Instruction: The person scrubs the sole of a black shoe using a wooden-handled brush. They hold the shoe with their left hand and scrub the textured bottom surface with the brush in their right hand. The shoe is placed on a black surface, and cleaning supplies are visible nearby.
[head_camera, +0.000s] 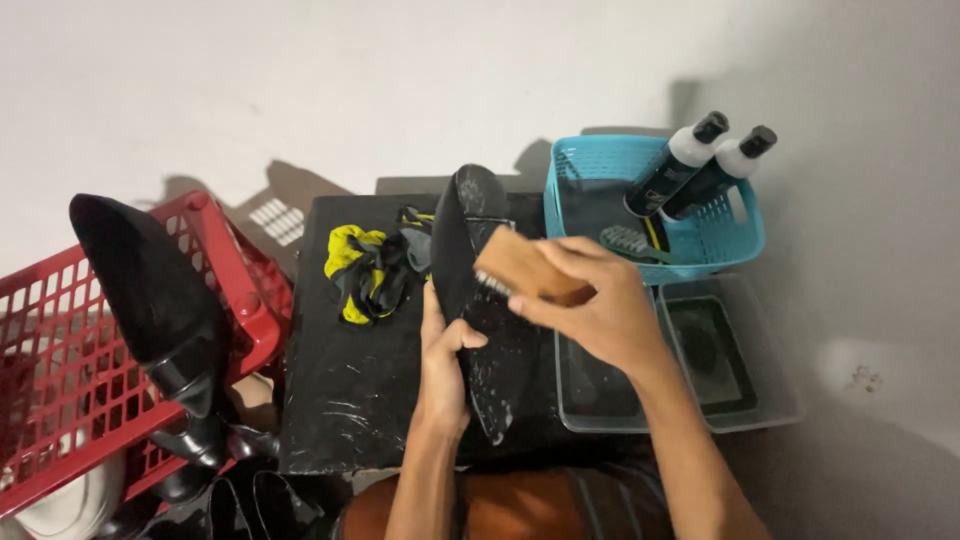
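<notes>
My left hand (441, 360) grips a black pointed shoe (466, 240) from its left side, holding it on edge over a black tabletop (350, 380). White foam streaks the shoe's sole. My right hand (590, 295) holds a wooden-backed brush (510, 268) with its bristles pressed against the shoe's upper part. A crumpled yellow, black and grey cloth (365, 265) lies just left of the shoe.
A red plastic crate (240, 270) at the left holds another black pointed high-heeled shoe (150, 285). A turquoise basket (725, 240) at the back right carries two black-and-white bottles (700, 165) and a second brush (630, 243). A clear tub of water (760, 400) sits under my right forearm.
</notes>
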